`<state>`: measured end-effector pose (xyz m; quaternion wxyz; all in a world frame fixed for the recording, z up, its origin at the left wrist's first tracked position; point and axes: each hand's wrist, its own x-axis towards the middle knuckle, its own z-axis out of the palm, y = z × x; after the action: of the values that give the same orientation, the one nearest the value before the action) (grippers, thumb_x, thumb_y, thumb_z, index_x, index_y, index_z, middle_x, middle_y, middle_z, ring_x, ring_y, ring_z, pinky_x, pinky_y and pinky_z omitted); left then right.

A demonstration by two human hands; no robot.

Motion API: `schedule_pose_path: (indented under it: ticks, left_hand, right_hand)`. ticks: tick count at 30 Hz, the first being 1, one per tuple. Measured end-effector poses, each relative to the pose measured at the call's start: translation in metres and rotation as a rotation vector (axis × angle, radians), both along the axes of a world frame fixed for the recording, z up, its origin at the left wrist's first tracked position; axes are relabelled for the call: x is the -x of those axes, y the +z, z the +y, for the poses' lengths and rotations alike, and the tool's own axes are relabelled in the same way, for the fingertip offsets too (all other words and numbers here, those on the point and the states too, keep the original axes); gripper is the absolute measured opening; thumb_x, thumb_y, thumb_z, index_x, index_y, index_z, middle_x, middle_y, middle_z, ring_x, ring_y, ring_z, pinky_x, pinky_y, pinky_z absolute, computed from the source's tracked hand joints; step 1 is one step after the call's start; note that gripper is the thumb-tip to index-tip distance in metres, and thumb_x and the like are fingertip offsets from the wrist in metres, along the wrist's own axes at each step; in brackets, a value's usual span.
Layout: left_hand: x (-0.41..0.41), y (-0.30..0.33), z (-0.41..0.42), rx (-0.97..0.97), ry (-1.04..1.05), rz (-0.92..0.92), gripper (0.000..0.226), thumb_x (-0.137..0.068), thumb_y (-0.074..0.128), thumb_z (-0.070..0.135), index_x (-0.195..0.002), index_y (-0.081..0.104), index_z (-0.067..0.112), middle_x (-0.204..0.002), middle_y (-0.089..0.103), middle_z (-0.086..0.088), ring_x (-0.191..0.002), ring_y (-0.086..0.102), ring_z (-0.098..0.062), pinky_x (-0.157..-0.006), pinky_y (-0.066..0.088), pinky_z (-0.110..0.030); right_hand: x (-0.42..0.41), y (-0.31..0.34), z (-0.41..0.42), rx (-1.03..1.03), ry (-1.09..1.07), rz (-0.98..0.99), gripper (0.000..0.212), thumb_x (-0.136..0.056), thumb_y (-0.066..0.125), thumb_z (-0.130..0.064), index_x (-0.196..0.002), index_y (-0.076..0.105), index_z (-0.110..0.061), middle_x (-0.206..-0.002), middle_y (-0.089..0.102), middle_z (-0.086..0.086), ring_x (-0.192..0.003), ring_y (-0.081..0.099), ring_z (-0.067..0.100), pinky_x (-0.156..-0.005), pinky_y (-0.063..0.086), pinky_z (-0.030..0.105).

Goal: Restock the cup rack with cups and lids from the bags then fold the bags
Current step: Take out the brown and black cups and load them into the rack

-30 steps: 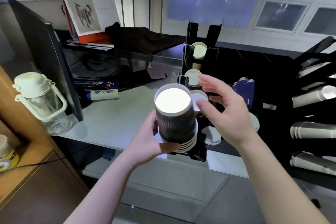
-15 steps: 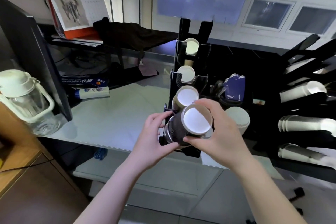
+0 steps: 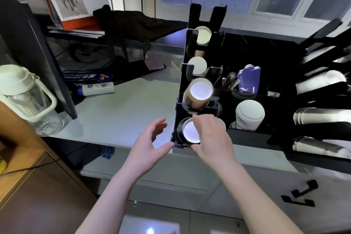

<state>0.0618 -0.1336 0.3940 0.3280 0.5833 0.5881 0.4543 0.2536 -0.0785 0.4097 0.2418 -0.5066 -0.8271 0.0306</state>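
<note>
Four cup stacks in one rack (lowest dark), two hands.

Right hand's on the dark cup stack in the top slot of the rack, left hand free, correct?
Not the top slot. The head view shows the right hand holding the dark cup stack in the bottom slot of the cup rack. The left hand is free.

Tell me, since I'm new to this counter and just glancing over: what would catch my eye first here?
Most striking is the tall black cup rack at the counter's middle, its four stacked slots each showing a bright white cup base. At the lowest slot the right hand grips the dark cup stack, while the left hand hovers open beside the rack. To the right stands a stack of white lids.
</note>
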Motion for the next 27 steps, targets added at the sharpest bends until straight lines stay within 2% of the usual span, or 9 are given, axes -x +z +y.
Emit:
schedule_pose_path:
  ticks: [2,4,8,10,12,16,18,23,27]
  left_hand:
    - [0.003,0.002,-0.002,-0.025,0.006,-0.012,0.059,-0.082,0.071,0.018,-0.121,0.041,0.052,-0.122,0.056,0.023,-0.115,0.048,0.013,-0.092,0.035,-0.001]
    - [0.005,0.005,-0.005,-0.048,0.01,-0.032,0.056,-0.083,0.07,0.016,-0.12,0.044,0.049,-0.121,0.058,0.022,-0.114,0.049,0.012,-0.092,0.036,-0.002]
    - [0.004,0.018,-0.011,-0.111,-0.015,-0.056,0.05,-0.086,0.066,0.011,-0.121,0.049,0.043,-0.12,0.06,0.021,-0.115,0.051,0.009,-0.098,0.038,-0.009]
    - [0.001,0.027,-0.014,-0.148,-0.055,-0.071,0.046,-0.088,0.064,0.01,-0.122,0.052,0.039,-0.118,0.063,0.022,-0.115,0.053,0.006,-0.1,0.039,-0.013]
    - [-0.004,0.036,-0.015,-0.186,-0.101,-0.093,0.044,-0.088,0.063,0.01,-0.123,0.054,0.036,-0.117,0.064,0.021,-0.116,0.055,0.002,-0.099,0.039,-0.014]
    - [-0.026,0.051,-0.013,-0.247,-0.205,-0.138,0.044,-0.082,0.058,0.014,-0.124,0.056,0.029,-0.116,0.066,0.018,-0.116,0.056,-0.001,-0.097,0.04,-0.012]
    - [-0.043,0.055,-0.01,-0.262,-0.273,-0.157,0.044,-0.083,0.057,0.012,-0.125,0.056,0.026,-0.117,0.066,0.016,-0.116,0.057,-0.002,-0.095,0.04,-0.012]
    - [-0.098,0.061,-0.006,-0.245,-0.455,-0.124,0.046,-0.084,0.058,0.014,-0.127,0.053,0.029,-0.12,0.065,0.011,-0.117,0.057,-0.005,-0.1,0.042,-0.018]
    - [-0.151,0.062,-0.005,-0.215,-0.573,-0.029,0.048,-0.084,0.058,0.019,-0.127,0.051,0.038,-0.122,0.063,0.019,-0.117,0.055,0.003,-0.1,0.041,-0.018]
  right_hand:
    - [0.003,-0.001,-0.003,0.017,-0.022,-0.015,0.071,-0.07,0.075,-0.019,-0.134,0.045,-0.021,-0.125,0.047,-0.004,-0.111,0.046,0.025,-0.069,0.034,0.028]
    - [0.003,0.0,-0.007,0.043,-0.029,0.054,0.071,-0.074,0.075,-0.024,-0.137,0.043,-0.022,-0.13,0.047,-0.006,-0.116,0.046,0.023,-0.073,0.039,0.029]
    - [-0.001,0.006,-0.017,0.102,0.013,0.123,0.067,-0.082,0.07,-0.033,-0.142,0.04,-0.026,-0.142,0.044,-0.012,-0.127,0.042,0.015,-0.093,0.039,0.027]
    - [-0.003,0.009,-0.026,0.098,-0.012,0.186,0.06,-0.084,0.068,-0.029,-0.14,0.044,-0.027,-0.14,0.046,-0.015,-0.128,0.041,0.012,-0.098,0.032,0.018]
    - [-0.008,0.012,-0.038,0.062,-0.077,0.308,0.053,-0.083,0.07,-0.022,-0.133,0.053,-0.026,-0.128,0.051,-0.02,-0.122,0.046,0.01,-0.096,0.026,0.008]
    - [-0.029,0.017,-0.063,0.118,-0.155,0.582,0.046,-0.081,0.072,-0.014,-0.124,0.061,-0.025,-0.119,0.061,-0.021,-0.114,0.054,-0.001,-0.097,0.042,0.021]
    - [-0.046,0.021,-0.073,0.153,-0.175,0.673,0.043,-0.082,0.071,-0.012,-0.121,0.062,-0.025,-0.115,0.064,-0.02,-0.111,0.056,-0.004,-0.094,0.045,0.021]
    - [-0.102,0.03,-0.094,0.169,-0.29,0.806,0.039,-0.084,0.07,-0.007,-0.11,0.062,-0.035,-0.107,0.067,-0.021,-0.106,0.059,-0.005,-0.091,0.047,0.02]
    - [-0.157,0.03,-0.11,0.152,-0.354,0.869,0.037,-0.085,0.069,-0.01,-0.107,0.062,-0.039,-0.106,0.068,-0.02,-0.106,0.06,-0.002,-0.092,0.048,0.027]
